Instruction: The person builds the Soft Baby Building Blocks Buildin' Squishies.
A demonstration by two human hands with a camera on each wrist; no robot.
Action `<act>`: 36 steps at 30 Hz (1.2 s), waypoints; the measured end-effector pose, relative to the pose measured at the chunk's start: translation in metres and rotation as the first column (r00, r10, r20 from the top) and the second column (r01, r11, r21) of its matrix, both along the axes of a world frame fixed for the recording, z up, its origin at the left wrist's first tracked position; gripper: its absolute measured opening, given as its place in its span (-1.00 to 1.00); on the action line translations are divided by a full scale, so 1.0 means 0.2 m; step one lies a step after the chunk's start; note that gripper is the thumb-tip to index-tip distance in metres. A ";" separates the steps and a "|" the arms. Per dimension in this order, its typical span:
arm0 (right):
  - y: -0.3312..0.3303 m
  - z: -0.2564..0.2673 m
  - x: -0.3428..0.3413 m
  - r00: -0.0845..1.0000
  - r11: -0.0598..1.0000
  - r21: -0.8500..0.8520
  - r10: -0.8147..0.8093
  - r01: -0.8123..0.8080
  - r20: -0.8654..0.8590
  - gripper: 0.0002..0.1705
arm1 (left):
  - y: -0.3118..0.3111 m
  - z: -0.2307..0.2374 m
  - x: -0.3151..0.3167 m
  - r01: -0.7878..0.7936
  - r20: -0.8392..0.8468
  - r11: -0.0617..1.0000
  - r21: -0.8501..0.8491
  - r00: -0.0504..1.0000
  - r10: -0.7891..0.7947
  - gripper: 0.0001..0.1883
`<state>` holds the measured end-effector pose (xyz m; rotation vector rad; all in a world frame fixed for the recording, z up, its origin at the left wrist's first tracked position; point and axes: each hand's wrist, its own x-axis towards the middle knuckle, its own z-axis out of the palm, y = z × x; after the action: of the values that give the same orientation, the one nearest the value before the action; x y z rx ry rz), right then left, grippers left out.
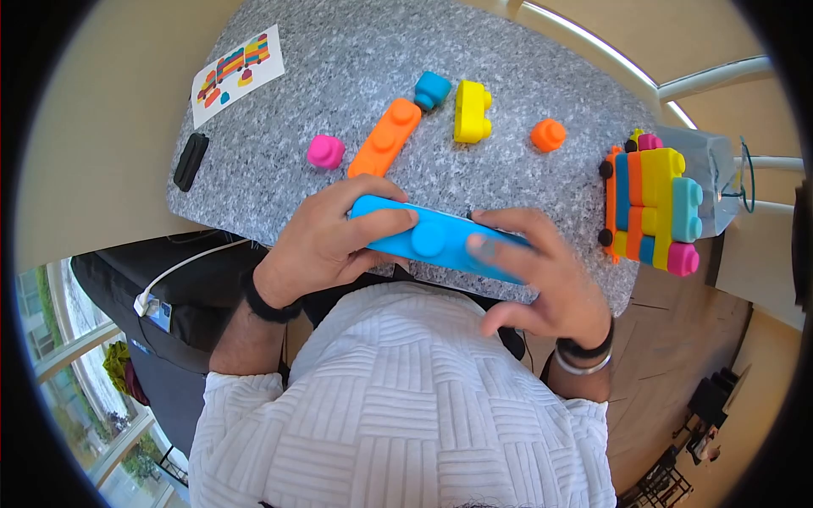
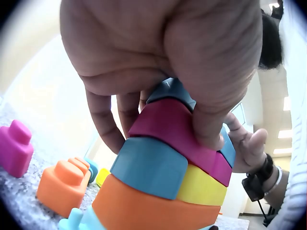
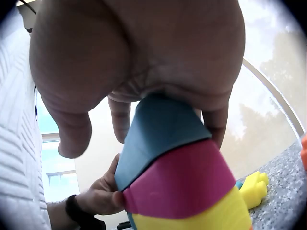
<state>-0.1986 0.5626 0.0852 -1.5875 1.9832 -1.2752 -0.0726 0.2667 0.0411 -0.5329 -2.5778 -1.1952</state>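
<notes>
A stack of soft toy building blocks is held in front of the white shirt, with a long blue block (image 1: pixel 428 239) on top. Under it the wrist views show a magenta block (image 2: pixel 165 127), then a teal block (image 2: pixel 151 167) beside a yellow block (image 2: pixel 204 184), and an orange block (image 2: pixel 153 208) lower down. My left hand (image 1: pixel 330 233) grips the stack's left end, fingers on one side and thumb on the other. Over the blue block's right end, my right hand (image 1: pixel 555 279) rests its extended fingers, with the thumb held away from the blocks.
Beyond the stack lie a long orange block (image 1: pixel 385 140), a pink block (image 1: pixel 326 151), a teal block (image 1: pixel 432 90), a yellow block (image 1: pixel 472 113) and a small orange block (image 1: pixel 548 135). A wheeled block build (image 1: pixel 648 207) stands right, near a clear container (image 1: pixel 724 182). A picture card (image 1: pixel 271 63) lies far left.
</notes>
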 end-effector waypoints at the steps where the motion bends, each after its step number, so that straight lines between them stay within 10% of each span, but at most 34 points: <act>1: 0.03 0.00 -0.07 0.998 0.998 0.036 -0.043 0.045 -0.051 -0.28 | 0.00 0.00 0.00 -0.002 -0.006 1.000 -0.007 1.000 0.002 -0.37; 4: 0.08 -0.08 -0.30 0.901 0.920 0.114 -0.332 0.374 -0.278 -0.24 | 0.02 0.00 0.00 -0.021 -0.029 1.000 0.017 0.999 0.022 -0.37; 10: 0.08 -0.39 -0.58 0.735 0.764 0.256 -0.382 0.592 -0.560 -0.30 | 0.01 0.01 0.00 -0.009 -0.016 0.998 -0.067 1.000 0.008 -0.42; 15: 0.06 -0.39 -0.64 0.851 0.829 0.348 -0.257 0.438 -0.459 -0.34 | 0.01 0.02 0.00 0.011 -0.025 1.000 0.003 1.000 -0.011 -0.43; 23: -0.18 0.17 0.09 0.925 0.959 -0.200 -0.254 0.203 -0.281 -0.36 | 0.07 -0.05 0.02 -0.074 0.078 0.985 0.158 0.995 0.063 -0.16; 26: -0.29 0.13 0.26 0.886 0.974 -0.123 -0.222 0.188 -0.406 -0.34 | 0.08 -0.05 0.03 -0.090 0.054 0.996 -0.028 0.994 0.091 -0.17; 32: -0.38 0.06 0.33 0.806 0.949 -0.001 -0.269 0.316 -0.528 -0.32 | 0.11 -0.05 0.03 -0.119 0.168 0.967 0.225 0.982 0.082 -0.14; 36: -0.38 0.03 0.30 0.831 0.966 0.005 -0.218 0.257 -0.512 -0.30 | 0.09 -0.12 0.05 -0.108 -0.005 0.993 -0.054 0.994 0.107 -0.07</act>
<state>-0.1392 0.4866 0.0910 -1.8250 2.5853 -0.8971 -0.0635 0.2846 0.0163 -0.3999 -2.6078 -1.0921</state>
